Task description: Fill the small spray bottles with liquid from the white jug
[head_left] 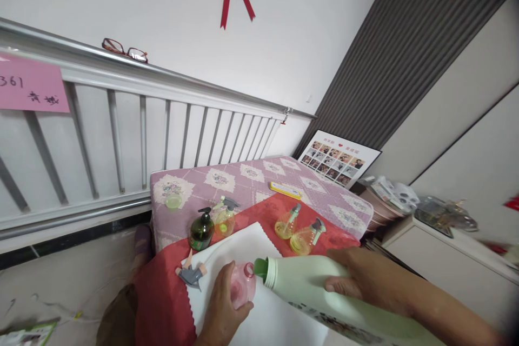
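Note:
My left hand (224,303) is wrapped round a small pink bottle (243,284) that stands open on a white cloth (247,243). In my right hand (365,278) is a large pale green jug (312,286), tilted on its side. The jug's green spout (260,268) sits right at the mouth of the pink bottle. A grey spray head (190,273) lies loose on the cloth's left edge, just left of my left hand.
On the red cloth (162,303) behind stand a dark green pump bottle (201,230) and three yellow spray bottles (224,217) (287,222) (307,238). A yellow bar (285,190) and a green lid (173,201) lie on the pink tablecloth. A white railing runs behind.

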A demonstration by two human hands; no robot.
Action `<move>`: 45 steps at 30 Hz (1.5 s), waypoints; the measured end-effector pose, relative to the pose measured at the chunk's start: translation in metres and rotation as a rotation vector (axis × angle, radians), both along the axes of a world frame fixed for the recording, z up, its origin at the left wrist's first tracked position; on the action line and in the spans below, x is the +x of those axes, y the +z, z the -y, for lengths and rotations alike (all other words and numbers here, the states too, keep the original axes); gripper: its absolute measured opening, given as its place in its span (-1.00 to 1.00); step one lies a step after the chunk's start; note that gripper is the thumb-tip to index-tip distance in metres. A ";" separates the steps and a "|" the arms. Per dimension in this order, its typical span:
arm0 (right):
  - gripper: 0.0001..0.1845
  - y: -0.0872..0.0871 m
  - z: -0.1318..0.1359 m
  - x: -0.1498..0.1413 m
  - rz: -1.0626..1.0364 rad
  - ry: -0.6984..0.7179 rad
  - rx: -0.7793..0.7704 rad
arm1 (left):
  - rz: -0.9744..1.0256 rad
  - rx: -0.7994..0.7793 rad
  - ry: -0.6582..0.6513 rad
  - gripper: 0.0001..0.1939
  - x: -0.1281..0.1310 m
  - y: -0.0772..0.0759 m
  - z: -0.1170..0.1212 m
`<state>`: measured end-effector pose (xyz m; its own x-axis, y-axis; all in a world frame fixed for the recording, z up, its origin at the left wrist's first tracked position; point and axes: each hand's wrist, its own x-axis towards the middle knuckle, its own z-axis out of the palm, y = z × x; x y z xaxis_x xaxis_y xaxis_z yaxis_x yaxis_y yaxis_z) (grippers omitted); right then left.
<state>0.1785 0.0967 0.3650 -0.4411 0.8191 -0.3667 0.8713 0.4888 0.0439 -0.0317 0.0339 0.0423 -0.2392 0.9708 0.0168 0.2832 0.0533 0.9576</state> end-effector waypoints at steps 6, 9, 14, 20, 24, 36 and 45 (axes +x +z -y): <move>-0.54 0.003 0.002 -0.002 0.001 0.007 -0.036 | 0.004 0.003 -0.005 -0.06 0.000 0.000 0.001; -0.56 0.006 0.003 -0.004 0.002 0.007 -0.041 | 0.004 0.013 0.007 -0.08 0.000 -0.001 0.001; -0.58 0.009 0.005 -0.008 0.014 -0.003 -0.036 | 0.010 0.034 0.016 -0.07 0.001 -0.007 0.000; -0.59 0.011 0.006 -0.011 0.018 -0.003 -0.040 | 0.009 0.045 0.014 -0.08 0.001 -0.009 -0.001; -0.61 0.011 0.007 -0.011 0.017 -0.013 -0.045 | 0.006 0.028 0.000 -0.08 0.000 -0.007 -0.001; -0.58 0.008 0.005 -0.009 0.007 0.006 -0.026 | 0.006 0.033 0.012 -0.07 0.000 -0.008 -0.001; -0.61 0.010 0.007 -0.009 0.004 -0.001 -0.039 | 0.006 0.038 0.020 -0.07 0.000 -0.011 -0.002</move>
<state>0.1692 0.0901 0.3750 -0.4391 0.8046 -0.3999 0.8715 0.4897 0.0283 -0.0312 0.0358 0.0308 -0.2592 0.9644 0.0525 0.2769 0.0221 0.9607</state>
